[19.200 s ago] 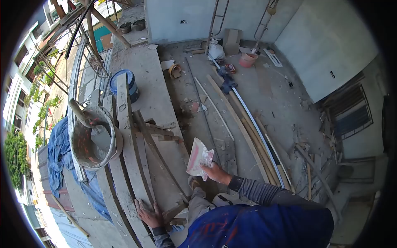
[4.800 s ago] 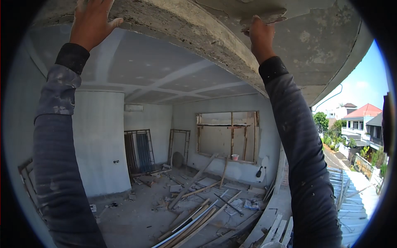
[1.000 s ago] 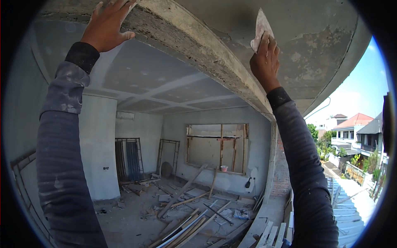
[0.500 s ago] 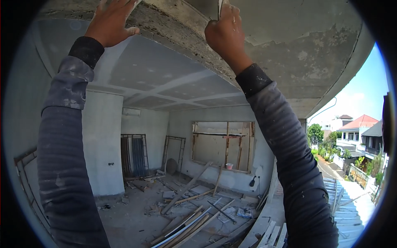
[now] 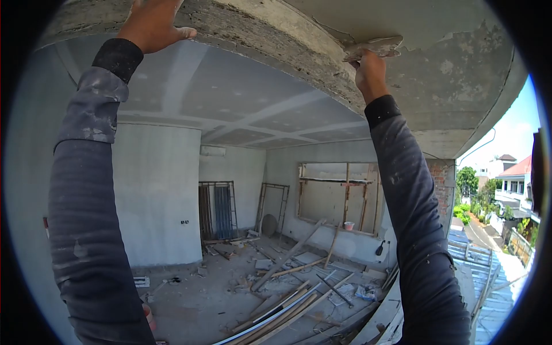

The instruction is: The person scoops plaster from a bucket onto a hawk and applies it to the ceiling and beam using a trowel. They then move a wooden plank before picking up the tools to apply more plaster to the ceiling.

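Note:
My right hand (image 5: 371, 75) is closed round a plastering trowel (image 5: 376, 49), its blade smeared with grey plaster and held up against the underside of the concrete slab (image 5: 448, 69). Fresh smooth grey plaster (image 5: 368, 20) covers part of that underside beside the blade, with a ragged edge. At the upper left, my left hand (image 5: 152, 26) is raised to the rough concrete beam (image 5: 247, 34), thumb stretched out and apart. Its fingertips are cut off by the top of the view. Both dark sleeves have pale plaster stains.
Below, wooden poles and strips (image 5: 287, 313) lie among rubble on the floor. A window frame (image 5: 339, 195) with a small pink bucket (image 5: 349, 225) on its sill is in the far wall. Metal frames (image 5: 271, 207) lean at the back. A corrugated roof (image 5: 489, 287) lies outside, right.
My right hand has moved right and slightly down along the slab, and the trowel blade now shows flatter. The view has turned left; my left hand stays at the beam.

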`<state>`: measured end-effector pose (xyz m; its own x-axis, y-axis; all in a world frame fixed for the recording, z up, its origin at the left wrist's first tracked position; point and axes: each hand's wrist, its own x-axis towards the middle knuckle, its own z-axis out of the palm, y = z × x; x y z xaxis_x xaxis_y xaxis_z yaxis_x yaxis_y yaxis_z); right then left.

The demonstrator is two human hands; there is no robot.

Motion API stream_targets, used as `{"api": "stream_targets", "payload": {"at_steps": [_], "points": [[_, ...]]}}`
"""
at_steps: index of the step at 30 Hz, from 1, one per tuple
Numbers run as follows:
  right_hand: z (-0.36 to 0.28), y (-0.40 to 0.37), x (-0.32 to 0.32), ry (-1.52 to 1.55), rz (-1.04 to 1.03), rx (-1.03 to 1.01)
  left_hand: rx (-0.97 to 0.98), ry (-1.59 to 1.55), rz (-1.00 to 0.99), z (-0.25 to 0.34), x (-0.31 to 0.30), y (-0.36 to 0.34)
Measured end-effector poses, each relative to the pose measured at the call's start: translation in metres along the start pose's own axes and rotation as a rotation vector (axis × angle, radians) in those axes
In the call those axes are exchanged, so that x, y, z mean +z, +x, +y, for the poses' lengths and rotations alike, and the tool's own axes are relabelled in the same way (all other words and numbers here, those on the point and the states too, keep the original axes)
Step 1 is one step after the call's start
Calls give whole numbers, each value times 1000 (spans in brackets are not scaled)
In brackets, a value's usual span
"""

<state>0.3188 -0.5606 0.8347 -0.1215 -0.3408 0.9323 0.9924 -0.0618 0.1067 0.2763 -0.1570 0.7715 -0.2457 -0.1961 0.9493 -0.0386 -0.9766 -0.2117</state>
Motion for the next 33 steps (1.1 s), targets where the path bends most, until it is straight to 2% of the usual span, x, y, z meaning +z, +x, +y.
{"api": "stream_targets", "payload": {"at_steps": [4,8,10,13,17,19,21,23,25,26,27,31,33], "points": [[-6,-13,31,187,-26,7,35,-1,20,-6,4,2],[-26,-30,69,248,-58,29,41,0,-3,-3,1,2],[-35,-39,90,329,-166,21,37,-6,-9,-3,0,1],[-49,-50,114,384,-188,4,56,43,-1,-5,-3,-1],[-57,-63,96,368,-215,-35,62,44,-24,-7,-6,-1],[-55,-60,68,370,-253,61,70,34,-20,-8,-5,-1],[-45,-47,41,345,-205,102,53,36,-12,-6,-4,-1],[-37,-32,22,488,-86,223,58,46,-20,-6,-5,-1],[-34,-17,10,564,-75,262,63,60,-26,-7,-5,0],[-30,-4,1,667,-102,365,61,58,-27,-8,-5,0],[-28,4,-1,771,-129,469,61,55,-29,-8,-4,0],[-16,21,7,849,-24,475,58,51,-54,-12,3,5],[-18,25,15,820,23,498,75,245,48,-28,27,13]]}}
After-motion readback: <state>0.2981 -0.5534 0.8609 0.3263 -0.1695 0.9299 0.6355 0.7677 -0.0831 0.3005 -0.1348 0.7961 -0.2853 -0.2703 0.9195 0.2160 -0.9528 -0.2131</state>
